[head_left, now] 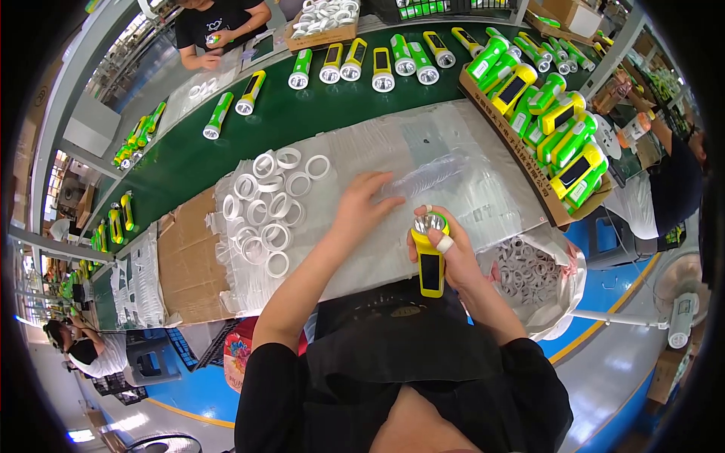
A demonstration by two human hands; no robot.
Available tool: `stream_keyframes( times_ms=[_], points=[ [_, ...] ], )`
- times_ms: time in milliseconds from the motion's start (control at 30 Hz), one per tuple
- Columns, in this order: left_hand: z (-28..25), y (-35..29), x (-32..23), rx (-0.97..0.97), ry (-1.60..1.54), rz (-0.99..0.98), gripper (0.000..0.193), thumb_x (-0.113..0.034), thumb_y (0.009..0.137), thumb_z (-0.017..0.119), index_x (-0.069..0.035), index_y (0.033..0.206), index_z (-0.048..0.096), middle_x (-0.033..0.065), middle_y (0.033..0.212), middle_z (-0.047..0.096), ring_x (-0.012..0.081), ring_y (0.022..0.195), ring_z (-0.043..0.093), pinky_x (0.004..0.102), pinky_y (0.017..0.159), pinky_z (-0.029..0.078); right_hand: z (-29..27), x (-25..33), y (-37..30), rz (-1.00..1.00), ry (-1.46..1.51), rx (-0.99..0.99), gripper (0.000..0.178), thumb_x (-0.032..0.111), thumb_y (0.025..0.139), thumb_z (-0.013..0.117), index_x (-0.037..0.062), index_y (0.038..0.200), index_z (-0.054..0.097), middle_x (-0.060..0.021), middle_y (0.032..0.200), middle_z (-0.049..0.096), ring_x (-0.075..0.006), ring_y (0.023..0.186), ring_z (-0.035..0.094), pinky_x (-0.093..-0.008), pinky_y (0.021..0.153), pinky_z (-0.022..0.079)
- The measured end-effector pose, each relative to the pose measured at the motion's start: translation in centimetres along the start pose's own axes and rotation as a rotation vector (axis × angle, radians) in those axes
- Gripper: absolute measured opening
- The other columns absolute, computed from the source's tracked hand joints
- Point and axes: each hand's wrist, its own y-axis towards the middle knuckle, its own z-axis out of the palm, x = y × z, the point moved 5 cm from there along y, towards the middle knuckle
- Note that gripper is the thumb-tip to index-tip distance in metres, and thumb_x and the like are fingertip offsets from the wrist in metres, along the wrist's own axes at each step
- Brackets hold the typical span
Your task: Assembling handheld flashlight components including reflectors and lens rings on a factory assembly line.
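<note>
My right hand is closed around a yellow flashlight with a dark panel on its side. Its clear round head points up and away from me, and the fingers bear white wraps at their tips. My left hand reaches over the plastic-covered work surface, thumb and fingers apart at the left end of a row of clear thin discs. Whether it touches a disc is hard to tell. Left of that hand lie many loose white rings, some flat and some overlapping.
A cardboard box heaped with green and yellow flashlights stands at the right. More flashlights line the green conveyor belt beyond. An open bag of rings hangs at lower right. Another person sits across the belt.
</note>
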Motion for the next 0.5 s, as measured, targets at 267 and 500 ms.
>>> stream_keyframes(
  times_ms=[267, 500],
  points=[
    [-4.4, -3.9, -6.3, 0.049, -0.02, 0.277, 0.038, -0.021, 0.09, 0.059, -0.009, 0.126, 0.062, 0.0119, 0.118, 0.054, 0.0281, 0.108, 0.05, 0.0382, 0.094, 0.04, 3.8, 0.8, 1.9, 0.001, -0.07, 0.154, 0.04, 0.021, 0.093, 0.062, 0.0018, 0.126, 0.047, -0.0065, 0.092, 0.06, -0.015, 0.076, 0.062, -0.0286, 0.067, 0.05],
    [-5.3, -5.4, -5.6, -0.03, -0.156, 0.341, 0.036, -0.013, 0.094, 0.042, 0.002, 0.12, 0.06, 0.0161, 0.121, 0.054, 0.0329, 0.113, 0.049, 0.0415, 0.099, 0.038, 6.3, -0.5, 3.6, 0.051, -0.201, 0.287, 0.027, 0.021, 0.093, 0.061, 0.0036, 0.113, 0.053, -0.0066, 0.094, 0.06, -0.0147, 0.074, 0.062, -0.0289, 0.068, 0.05]
  ],
)
